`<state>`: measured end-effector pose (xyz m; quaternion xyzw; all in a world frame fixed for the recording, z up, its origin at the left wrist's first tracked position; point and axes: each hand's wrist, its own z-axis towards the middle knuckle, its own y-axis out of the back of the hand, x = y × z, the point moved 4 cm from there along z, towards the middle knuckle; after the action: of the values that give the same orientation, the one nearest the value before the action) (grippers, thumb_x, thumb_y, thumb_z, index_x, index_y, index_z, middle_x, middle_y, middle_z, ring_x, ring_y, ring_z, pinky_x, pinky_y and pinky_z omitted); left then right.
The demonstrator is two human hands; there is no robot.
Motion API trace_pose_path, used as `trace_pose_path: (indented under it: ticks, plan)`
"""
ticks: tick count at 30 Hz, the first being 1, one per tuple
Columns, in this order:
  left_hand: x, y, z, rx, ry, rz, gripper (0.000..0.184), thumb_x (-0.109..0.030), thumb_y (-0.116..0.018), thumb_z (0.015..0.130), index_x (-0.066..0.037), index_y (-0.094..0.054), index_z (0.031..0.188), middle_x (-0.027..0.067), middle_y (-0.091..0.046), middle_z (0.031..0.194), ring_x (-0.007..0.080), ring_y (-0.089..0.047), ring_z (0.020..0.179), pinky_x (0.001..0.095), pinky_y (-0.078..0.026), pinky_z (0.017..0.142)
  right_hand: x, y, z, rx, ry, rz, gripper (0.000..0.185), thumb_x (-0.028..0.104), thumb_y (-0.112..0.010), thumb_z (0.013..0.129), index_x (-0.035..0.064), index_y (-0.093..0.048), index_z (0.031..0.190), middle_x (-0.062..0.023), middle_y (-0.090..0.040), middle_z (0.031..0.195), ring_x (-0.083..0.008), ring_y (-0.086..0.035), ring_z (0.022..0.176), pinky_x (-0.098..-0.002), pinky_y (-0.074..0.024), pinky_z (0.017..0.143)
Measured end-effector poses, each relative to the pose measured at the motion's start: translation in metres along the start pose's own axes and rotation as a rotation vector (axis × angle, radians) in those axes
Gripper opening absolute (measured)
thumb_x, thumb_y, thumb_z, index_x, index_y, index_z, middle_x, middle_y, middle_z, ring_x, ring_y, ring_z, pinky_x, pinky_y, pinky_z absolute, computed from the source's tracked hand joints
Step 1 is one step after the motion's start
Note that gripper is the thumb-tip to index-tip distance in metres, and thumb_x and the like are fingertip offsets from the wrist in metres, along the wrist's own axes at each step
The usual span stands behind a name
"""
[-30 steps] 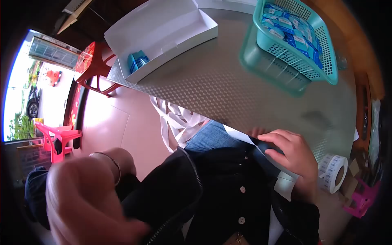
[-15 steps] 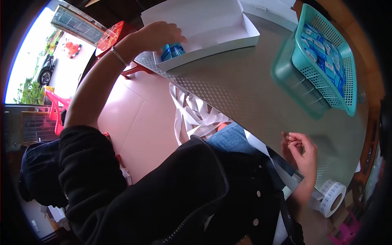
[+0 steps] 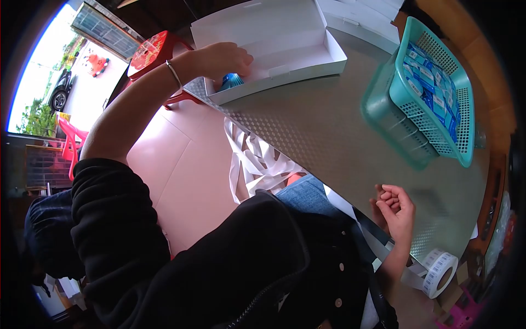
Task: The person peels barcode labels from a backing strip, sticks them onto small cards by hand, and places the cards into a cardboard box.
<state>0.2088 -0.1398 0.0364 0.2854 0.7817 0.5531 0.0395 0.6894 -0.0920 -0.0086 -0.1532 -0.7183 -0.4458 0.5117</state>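
My left hand (image 3: 227,59) reaches into the near left end of an open white cardboard box (image 3: 285,74). Its fingers are curled down over small blue packets (image 3: 231,81), which stand in the box corner and partly show below the palm. The fingertips are hidden behind the hand. Over the table edge on the right, my right hand (image 3: 397,211) is loosely closed, thumb near the curled fingers, with nothing visible in it. A teal plastic basket (image 3: 402,101) filled with blue-and-white packets (image 3: 433,82) stands beyond it.
A roll of printed labels (image 3: 440,273) is at the table's near right edge. White paper strips (image 3: 263,164) hang below the metal table (image 3: 329,120). A red stool (image 3: 148,52) stands past the box. Another person's dark-covered head (image 3: 52,236) is at left.
My left hand has lowered slightly, its fingers more curled over the packets in the box. My right hand has shifted a little left. The whole view has tilted slightly.
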Motion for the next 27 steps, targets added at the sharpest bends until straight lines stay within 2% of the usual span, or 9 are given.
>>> trace_pose_path:
  ticks: [6, 12, 16, 19, 21, 22, 23, 24, 27]
  plan:
    - [-0.007, -0.009, -0.015, -0.058, 0.016, 0.015, 0.022, -0.010, -0.074, 0.067, -0.017, -0.066, 0.085, 0.0031, -0.062, 0.078, 0.0242, -0.067, 0.076, 0.0370, -0.052, 0.069, 0.017, -0.002, 0.017, 0.057, 0.036, -0.105, 0.055, 0.003, -0.081, 0.071, 0.0053, -0.062, 0.122, -0.0049, -0.065, 0.096, -0.0148, -0.062, 0.084, -0.0278, -0.0516, 0.072]
    - [-0.061, 0.007, -0.030, -0.213, -0.067, -0.046, 0.010, -0.011, -0.065, 0.075, -0.018, -0.061, 0.080, 0.0040, -0.058, 0.065, 0.0244, -0.066, 0.063, 0.0359, -0.052, 0.057, 0.085, -0.039, 0.048, -0.054, 0.560, -0.524, 0.090, 0.013, -0.088, 0.058, 0.0167, -0.049, 0.139, -0.0114, -0.046, 0.141, -0.0334, -0.044, 0.130, -0.0460, -0.0390, 0.106]
    - [-0.108, 0.023, -0.029, -0.221, -0.165, -0.040, 0.009, -0.013, -0.064, 0.076, -0.019, -0.058, 0.079, 0.0018, -0.055, 0.065, 0.0221, -0.065, 0.063, 0.0347, -0.050, 0.056, 0.109, -0.052, 0.061, -0.122, 0.723, -0.673, 0.096, 0.015, -0.088, 0.058, 0.0192, -0.045, 0.144, -0.0088, -0.045, 0.143, -0.0287, -0.043, 0.132, -0.0466, -0.0359, 0.110]
    - [-0.131, 0.036, -0.028, -0.262, -0.221, -0.095, 0.010, -0.015, -0.064, 0.076, -0.018, -0.056, 0.081, -0.0001, -0.055, 0.074, 0.0184, -0.064, 0.073, 0.0326, -0.050, 0.061, 0.102, -0.059, 0.061, 0.019, 0.745, -0.768, 0.093, 0.018, -0.087, 0.060, 0.0204, -0.047, 0.143, -0.0052, -0.054, 0.132, -0.0234, -0.050, 0.125, -0.0482, -0.0344, 0.112]
    - [-0.137, 0.036, -0.029, -0.328, -0.277, -0.145, 0.013, -0.017, -0.065, 0.075, -0.016, -0.057, 0.084, 0.0005, -0.058, 0.079, 0.0185, -0.065, 0.077, 0.0331, -0.051, 0.063, 0.078, -0.065, 0.055, 0.068, 0.748, -0.728, 0.030, 0.014, -0.067, 0.080, 0.0184, -0.071, 0.109, -0.0010, -0.069, 0.092, -0.0170, -0.066, 0.094, -0.0494, -0.0369, 0.110]
    - [-0.142, 0.043, -0.034, -0.485, -0.262, -0.099, 0.022, -0.016, -0.065, 0.077, -0.017, -0.062, 0.099, 0.0008, -0.060, 0.080, 0.0190, -0.064, 0.077, 0.0301, -0.050, 0.062, 0.074, -0.064, 0.048, 0.059, 0.788, -0.657, 0.019, 0.013, -0.058, 0.083, 0.0173, -0.072, 0.094, -0.0002, -0.069, 0.082, -0.0160, -0.068, 0.085, -0.0461, -0.0404, 0.107]
    - [-0.149, 0.045, -0.034, -0.499, -0.247, 0.021, 0.023, -0.015, -0.066, 0.076, -0.014, -0.063, 0.099, 0.0031, -0.063, 0.084, 0.0203, -0.066, 0.079, 0.0331, -0.052, 0.063, 0.069, -0.064, 0.043, 0.016, 0.819, -0.670, 0.013, 0.014, -0.058, 0.081, 0.0166, -0.069, 0.086, 0.0000, -0.067, 0.076, -0.0161, -0.068, 0.083, -0.0417, -0.0438, 0.103]
    - [-0.150, 0.060, -0.031, -0.619, -0.322, -0.136, 0.020, -0.014, -0.068, 0.075, -0.009, -0.064, 0.093, 0.0073, -0.065, 0.085, 0.0239, -0.067, 0.078, 0.0375, -0.053, 0.063, 0.069, -0.062, 0.036, 0.045, 0.806, -0.771, 0.011, 0.016, -0.060, 0.080, 0.0178, -0.069, 0.087, 0.0009, -0.068, 0.079, -0.0153, -0.067, 0.085, -0.0384, -0.0450, 0.101]
    - [-0.153, 0.085, -0.026, -0.576, -0.211, -0.664, 0.032, -0.004, -0.074, 0.061, -0.002, -0.064, 0.091, 0.0163, -0.069, 0.091, 0.0325, -0.070, 0.084, 0.0394, -0.056, 0.074, 0.065, -0.049, 0.010, 0.007, 0.724, -0.740, 0.007, 0.017, -0.059, 0.079, 0.0180, -0.064, 0.084, 0.0006, -0.064, 0.077, -0.0168, -0.066, 0.083, -0.0324, -0.0480, 0.093]
